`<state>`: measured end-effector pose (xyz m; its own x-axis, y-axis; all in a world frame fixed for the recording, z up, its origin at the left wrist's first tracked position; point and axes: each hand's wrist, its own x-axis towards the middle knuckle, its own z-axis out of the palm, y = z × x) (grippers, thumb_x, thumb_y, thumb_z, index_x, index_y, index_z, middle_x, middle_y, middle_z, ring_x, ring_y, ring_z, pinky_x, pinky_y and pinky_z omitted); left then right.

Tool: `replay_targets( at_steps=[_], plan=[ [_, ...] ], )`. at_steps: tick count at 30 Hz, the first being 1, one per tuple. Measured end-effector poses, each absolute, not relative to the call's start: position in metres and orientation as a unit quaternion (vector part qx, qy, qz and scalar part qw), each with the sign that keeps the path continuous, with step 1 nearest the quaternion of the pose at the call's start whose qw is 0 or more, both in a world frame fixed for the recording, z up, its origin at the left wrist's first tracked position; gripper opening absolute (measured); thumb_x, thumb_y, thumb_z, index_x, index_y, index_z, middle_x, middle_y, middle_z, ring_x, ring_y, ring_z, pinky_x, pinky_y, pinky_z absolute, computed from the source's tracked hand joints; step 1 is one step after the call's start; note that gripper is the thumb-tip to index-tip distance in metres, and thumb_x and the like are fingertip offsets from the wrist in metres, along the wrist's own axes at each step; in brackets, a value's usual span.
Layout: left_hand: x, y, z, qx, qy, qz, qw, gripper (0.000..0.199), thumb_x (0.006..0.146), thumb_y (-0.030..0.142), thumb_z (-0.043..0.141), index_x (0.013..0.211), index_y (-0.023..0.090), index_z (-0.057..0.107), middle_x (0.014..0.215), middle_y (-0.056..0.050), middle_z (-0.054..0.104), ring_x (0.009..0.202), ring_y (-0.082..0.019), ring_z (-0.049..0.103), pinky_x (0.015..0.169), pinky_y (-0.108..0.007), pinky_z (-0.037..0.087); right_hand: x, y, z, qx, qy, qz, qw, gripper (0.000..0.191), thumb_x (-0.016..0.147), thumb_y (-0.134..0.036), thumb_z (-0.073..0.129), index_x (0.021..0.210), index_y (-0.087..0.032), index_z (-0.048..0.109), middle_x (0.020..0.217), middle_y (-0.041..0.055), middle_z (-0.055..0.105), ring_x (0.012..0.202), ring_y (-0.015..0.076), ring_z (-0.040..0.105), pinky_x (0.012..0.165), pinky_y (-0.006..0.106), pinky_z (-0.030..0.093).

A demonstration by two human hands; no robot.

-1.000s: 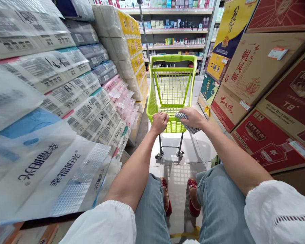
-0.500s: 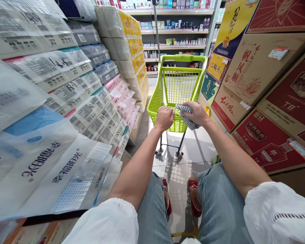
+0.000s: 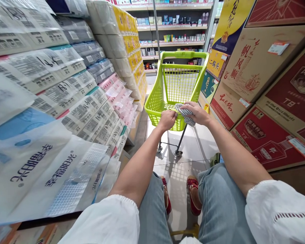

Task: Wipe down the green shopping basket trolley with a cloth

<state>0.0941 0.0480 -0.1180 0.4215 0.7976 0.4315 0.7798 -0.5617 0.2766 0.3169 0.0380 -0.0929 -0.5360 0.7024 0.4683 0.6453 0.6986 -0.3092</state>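
A bright green plastic shopping cart [image 3: 184, 83] with mesh sides stands in front of me on thin metal legs with casters. My left hand [image 3: 168, 120] is closed over the cart's near rim. Beside it, my right hand [image 3: 197, 113] grips a grey-and-white striped cloth [image 3: 185, 112], which lies against the same rim. Part of the cloth is hidden under the fingers. The visible part of the basket shows its mesh floor and walls.
Stacked paper packs [image 3: 73, 88] line the left side, with yellow-and-white packs [image 3: 128, 44] farther on. Cardboard boxes [image 3: 264, 64] are piled on the right. Shelves of small bottles and boxes [image 3: 178, 34] stand behind the cart. Pale tiled floor [image 3: 183, 169] runs between my feet.
My right hand and the cloth have shifted slightly, and the cloth looks flatter against the rim. My left hand has moved slightly to the right and stays on the rim.
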Motion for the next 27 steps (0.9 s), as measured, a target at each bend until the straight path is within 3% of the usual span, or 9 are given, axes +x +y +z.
replay_targets(
  at_steps=[4, 10, 14, 18, 23, 27],
  plan=[
    [0.093, 0.049, -0.120, 0.844, 0.460, 0.274, 0.007, 0.039, 0.096, 0.034, 0.035, 0.065, 0.020, 0.054, 0.077, -0.007, 0.066, 0.078, -0.020, 0.056, 0.074, -0.035, 0.036, 0.321, 0.045, -0.094, -0.396, -0.846, 0.050, 0.354, 0.040, 0.088, -0.033, 0.048, 0.125, -0.021, 0.058, 0.132, 0.0104, 0.050, 0.126, 0.0236, 0.045, 0.108, 0.041, 0.036],
    [0.085, 0.058, -0.125, 0.837, 0.465, 0.289, 0.003, 0.023, 0.085, 0.023, 0.045, 0.065, 0.019, 0.056, 0.076, -0.008, 0.066, 0.073, -0.020, 0.055, 0.070, -0.034, 0.035, 0.276, 0.035, -0.096, -0.319, -0.901, 0.003, 0.292, 0.039, 0.088, -0.021, 0.045, 0.124, -0.023, 0.061, 0.121, 0.0094, 0.057, 0.115, 0.0264, 0.048, 0.101, 0.043, 0.039],
    [0.081, 0.057, -0.122, 0.840, 0.456, 0.293, 0.002, 0.030, 0.089, 0.026, 0.042, 0.060, 0.019, 0.051, 0.070, -0.006, 0.063, 0.070, -0.018, 0.053, 0.068, -0.033, 0.033, 0.288, 0.047, -0.101, -0.333, -0.882, 0.009, 0.335, 0.038, 0.086, -0.018, 0.046, 0.120, -0.023, 0.063, 0.121, 0.0085, 0.056, 0.115, 0.0263, 0.048, 0.101, 0.044, 0.040],
    [0.080, 0.055, -0.121, 0.842, 0.452, 0.295, -0.005, 0.038, 0.093, 0.031, 0.039, 0.058, 0.020, 0.047, 0.067, -0.005, 0.060, 0.070, -0.018, 0.052, 0.068, -0.033, 0.031, 0.306, 0.060, -0.106, -0.378, -0.820, 0.042, 0.427, 0.036, 0.086, -0.025, 0.052, 0.121, -0.023, 0.061, 0.122, 0.0087, 0.055, 0.117, 0.0262, 0.049, 0.104, 0.045, 0.038],
    [0.072, 0.064, -0.122, 0.845, 0.449, 0.290, -0.009, 0.038, 0.094, 0.031, 0.039, 0.058, 0.020, 0.047, 0.066, -0.005, 0.060, 0.068, -0.018, 0.051, 0.068, -0.033, 0.032, 0.279, 0.047, -0.115, -0.390, -0.827, 0.003, 0.405, 0.032, 0.090, -0.031, 0.052, 0.121, -0.026, 0.061, 0.123, 0.0087, 0.055, 0.118, 0.0268, 0.044, 0.104, 0.046, 0.037],
    [0.063, 0.068, -0.120, 0.848, 0.455, 0.270, -0.010, 0.040, 0.095, 0.034, 0.037, 0.060, 0.020, 0.050, 0.068, -0.006, 0.061, 0.070, -0.019, 0.052, 0.070, -0.034, 0.034, 0.265, 0.040, -0.129, -0.408, -0.801, -0.014, 0.437, 0.031, 0.092, -0.031, 0.048, 0.120, -0.026, 0.059, 0.127, 0.0091, 0.051, 0.120, 0.0267, 0.043, 0.104, 0.045, 0.037]
  ],
)
